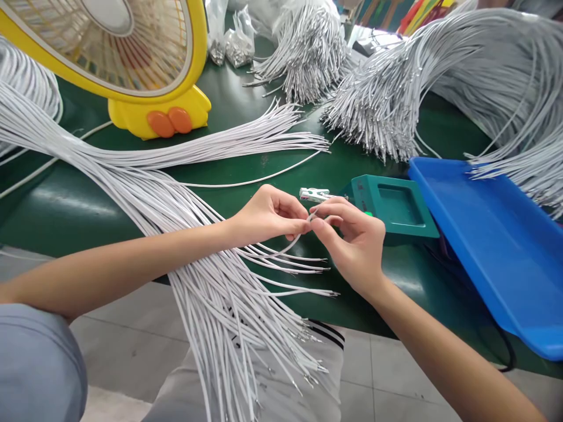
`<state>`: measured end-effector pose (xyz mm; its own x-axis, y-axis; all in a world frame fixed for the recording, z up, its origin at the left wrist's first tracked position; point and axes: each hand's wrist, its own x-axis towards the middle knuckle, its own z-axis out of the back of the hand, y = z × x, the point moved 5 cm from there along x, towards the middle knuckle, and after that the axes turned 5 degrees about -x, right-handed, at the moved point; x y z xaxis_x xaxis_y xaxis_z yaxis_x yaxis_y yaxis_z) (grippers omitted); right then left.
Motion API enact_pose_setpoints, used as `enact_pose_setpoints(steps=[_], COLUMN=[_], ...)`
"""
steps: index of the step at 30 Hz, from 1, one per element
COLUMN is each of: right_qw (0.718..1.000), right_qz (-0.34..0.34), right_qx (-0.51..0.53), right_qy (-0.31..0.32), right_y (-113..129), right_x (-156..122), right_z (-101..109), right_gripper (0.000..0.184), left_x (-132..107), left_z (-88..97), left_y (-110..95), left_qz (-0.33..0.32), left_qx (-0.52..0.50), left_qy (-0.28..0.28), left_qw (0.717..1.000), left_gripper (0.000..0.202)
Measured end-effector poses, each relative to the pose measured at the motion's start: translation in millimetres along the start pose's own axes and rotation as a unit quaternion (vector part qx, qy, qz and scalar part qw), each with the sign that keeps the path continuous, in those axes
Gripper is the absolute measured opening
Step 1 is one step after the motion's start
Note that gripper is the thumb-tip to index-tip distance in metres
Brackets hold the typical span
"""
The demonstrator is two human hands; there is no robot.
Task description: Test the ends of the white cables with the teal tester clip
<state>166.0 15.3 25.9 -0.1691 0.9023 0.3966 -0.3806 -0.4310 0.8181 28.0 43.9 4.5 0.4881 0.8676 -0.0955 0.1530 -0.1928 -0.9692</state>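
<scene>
My left hand pinches a white cable close to its end, in the middle of the view. Thumb and fingers of my right hand close on the tip of the same cable, meeting the left fingertips. The very tip is small and partly hidden by the fingers. Under my left forearm a loose bundle of white cables spills over the table edge onto my lap. Just behind my right fingers sits a small green device with a metal clip-like part at its left.
A yellow fan stands at the back left. Cable bunches with bare ends lie at the back right, beside a blue tray. Another cable bundle lies across the green table. Plastic bags of small metal parts stand behind.
</scene>
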Motion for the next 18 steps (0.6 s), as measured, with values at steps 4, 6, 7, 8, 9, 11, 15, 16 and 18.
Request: enact_pose_setpoints(steps=[4,6,7,8,9,11,15,16,18], right_qw=[0.971,0.951,0.947,0.951,0.961,0.991,0.916,0.877,0.862], right_qz=[0.150,0.206,0.214,0.208,0.184,0.074,-0.243,-0.287,-0.311], right_qx=[-0.182,-0.229,-0.235,-0.228,-0.207,-0.105,0.246,0.306,0.332], right_qy=[-0.035,-0.036,-0.033,-0.028,-0.021,0.020,0.204,0.232,0.224], right_y=[8,11,12,12,12,7,-3,-2,-3], right_x=[0,-2,-2,-2,-2,0,-8,-11,-11], right_z=[4,4,4,4,4,2,-22,-27,-27], right_gripper=[0.010,0.010,0.010,0.010,0.011,0.015,0.021,0.021,0.021], left_x=[-1,-3,-4,-4,-5,-8,-14,-14,-13], left_z=[-3.7,-8.0,-8.9,-8.1,-5.9,0.4,7.2,8.1,9.7], left_y=[3,3,3,1,-2,-9,-16,-18,-22], left_qz=[0.003,-0.010,-0.028,-0.059,-0.101,-0.199,-0.303,-0.311,-0.307], left_qx=[-0.001,0.008,0.030,0.068,0.121,0.245,0.382,0.384,0.353], left_qy=[0.031,0.068,0.077,0.076,0.064,0.027,0.022,0.013,-0.029], left_qw=[1.000,0.998,0.996,0.993,0.985,0.949,0.873,0.869,0.883], left_gripper=[0.030,0.027,0.025,0.022,0.019,0.013,0.008,0.008,0.008])
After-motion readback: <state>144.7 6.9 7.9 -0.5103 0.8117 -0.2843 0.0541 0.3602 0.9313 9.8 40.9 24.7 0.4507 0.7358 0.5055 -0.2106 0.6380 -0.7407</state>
